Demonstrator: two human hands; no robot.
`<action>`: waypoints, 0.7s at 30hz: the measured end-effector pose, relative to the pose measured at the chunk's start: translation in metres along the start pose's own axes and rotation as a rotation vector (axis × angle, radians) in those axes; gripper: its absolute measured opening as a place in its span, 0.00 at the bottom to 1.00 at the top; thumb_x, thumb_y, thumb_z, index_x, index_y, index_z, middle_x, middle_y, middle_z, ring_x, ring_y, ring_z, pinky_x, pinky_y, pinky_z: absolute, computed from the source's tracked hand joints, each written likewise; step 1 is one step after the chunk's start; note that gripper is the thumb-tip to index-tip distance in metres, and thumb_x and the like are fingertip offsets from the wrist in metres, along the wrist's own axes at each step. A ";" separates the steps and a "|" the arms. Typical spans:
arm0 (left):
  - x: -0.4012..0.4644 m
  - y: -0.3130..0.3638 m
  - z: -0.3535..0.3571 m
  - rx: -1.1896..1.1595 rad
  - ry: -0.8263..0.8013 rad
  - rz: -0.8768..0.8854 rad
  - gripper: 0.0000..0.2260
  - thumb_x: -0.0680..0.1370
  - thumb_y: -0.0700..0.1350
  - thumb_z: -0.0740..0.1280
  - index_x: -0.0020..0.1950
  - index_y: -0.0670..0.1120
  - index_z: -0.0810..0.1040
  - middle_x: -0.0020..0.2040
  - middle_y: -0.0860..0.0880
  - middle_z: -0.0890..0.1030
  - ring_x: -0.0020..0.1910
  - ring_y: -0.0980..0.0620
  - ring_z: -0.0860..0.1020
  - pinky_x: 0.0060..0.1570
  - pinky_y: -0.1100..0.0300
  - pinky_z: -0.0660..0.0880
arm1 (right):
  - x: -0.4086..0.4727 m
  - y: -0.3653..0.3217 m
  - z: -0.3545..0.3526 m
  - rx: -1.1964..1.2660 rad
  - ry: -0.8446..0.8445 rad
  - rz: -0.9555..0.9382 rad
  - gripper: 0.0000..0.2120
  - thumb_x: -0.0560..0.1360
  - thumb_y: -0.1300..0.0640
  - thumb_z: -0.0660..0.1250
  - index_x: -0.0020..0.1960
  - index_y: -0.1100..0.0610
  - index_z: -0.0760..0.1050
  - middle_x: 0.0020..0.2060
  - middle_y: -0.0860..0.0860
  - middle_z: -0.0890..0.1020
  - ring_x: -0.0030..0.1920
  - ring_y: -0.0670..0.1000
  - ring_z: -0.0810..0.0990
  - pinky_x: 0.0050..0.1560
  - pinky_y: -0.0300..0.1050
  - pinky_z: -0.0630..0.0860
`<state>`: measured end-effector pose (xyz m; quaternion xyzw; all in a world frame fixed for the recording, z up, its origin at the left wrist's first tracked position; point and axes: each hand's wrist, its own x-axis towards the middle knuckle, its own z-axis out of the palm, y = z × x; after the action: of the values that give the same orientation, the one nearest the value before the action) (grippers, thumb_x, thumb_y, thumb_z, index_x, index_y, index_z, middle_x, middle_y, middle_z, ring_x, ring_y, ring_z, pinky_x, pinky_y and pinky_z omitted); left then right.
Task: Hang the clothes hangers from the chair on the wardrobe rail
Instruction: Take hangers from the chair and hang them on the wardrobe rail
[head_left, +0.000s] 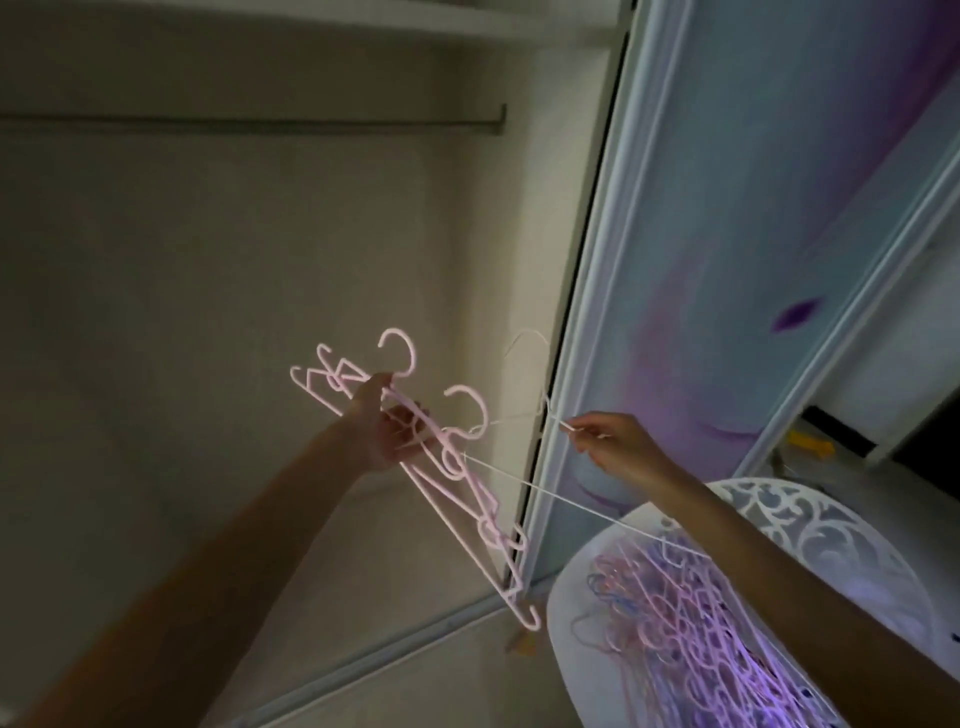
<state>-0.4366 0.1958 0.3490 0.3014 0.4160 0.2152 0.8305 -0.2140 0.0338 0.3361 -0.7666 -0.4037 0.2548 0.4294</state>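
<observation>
Two bare arms reach up into an open wardrobe (260, 270), whose pale back wall fills the left and middle of the view. Wardrobe rail (249, 123): a dark horizontal bar high on that wall, under a shelf (363, 18), with nothing hanging on it. Sliding door (753, 208): at right, patterned in blue and purple, with a pale frame. Chair (831, 525): white, at lower right beside the door, its back pierced with scrollwork; a tangled pile of pink hangers (691, 623) lies on its seat. Bunch of pink hangers (462, 478): held up in front of the wardrobe wall, well below the rail, hooks pointing up and to the left, lower ends hanging down toward the wardrobe's floor track. Left hand (387, 431): palm toward the camera, fingers curled round the necks of the bunch. Right hand (618, 449): just right of the bunch, thumb and fingertips pinched together on the thin white hanger (524, 415). White hanger: hook uppermost beside the door frame, one long wire running down and right toward the chair, its other end touching or tangled with the pink bunch; which, cannot be told.
</observation>
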 end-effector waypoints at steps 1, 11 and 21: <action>-0.007 0.018 -0.011 -0.021 0.003 0.015 0.17 0.75 0.55 0.60 0.35 0.43 0.72 0.32 0.47 0.73 0.35 0.50 0.73 0.29 0.54 0.80 | 0.002 -0.018 0.011 -0.001 0.015 -0.017 0.07 0.75 0.65 0.65 0.46 0.55 0.79 0.29 0.48 0.76 0.20 0.36 0.71 0.23 0.26 0.65; -0.010 0.143 -0.050 -0.084 -0.071 0.147 0.16 0.76 0.53 0.60 0.35 0.42 0.72 0.26 0.47 0.75 0.34 0.50 0.73 0.44 0.50 0.73 | 0.056 -0.148 0.060 -0.043 0.179 -0.183 0.12 0.76 0.62 0.62 0.53 0.48 0.78 0.37 0.49 0.79 0.33 0.45 0.74 0.34 0.35 0.69; 0.051 0.227 -0.024 -0.066 -0.079 0.261 0.18 0.76 0.54 0.60 0.36 0.41 0.73 0.28 0.46 0.75 0.34 0.50 0.73 0.44 0.49 0.74 | 0.179 -0.235 0.063 -0.130 0.282 -0.272 0.16 0.76 0.62 0.58 0.60 0.52 0.77 0.52 0.55 0.81 0.50 0.55 0.79 0.48 0.45 0.75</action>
<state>-0.4514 0.3993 0.4633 0.3336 0.3329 0.3228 0.8208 -0.2571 0.2845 0.4996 -0.7593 -0.4549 0.0580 0.4617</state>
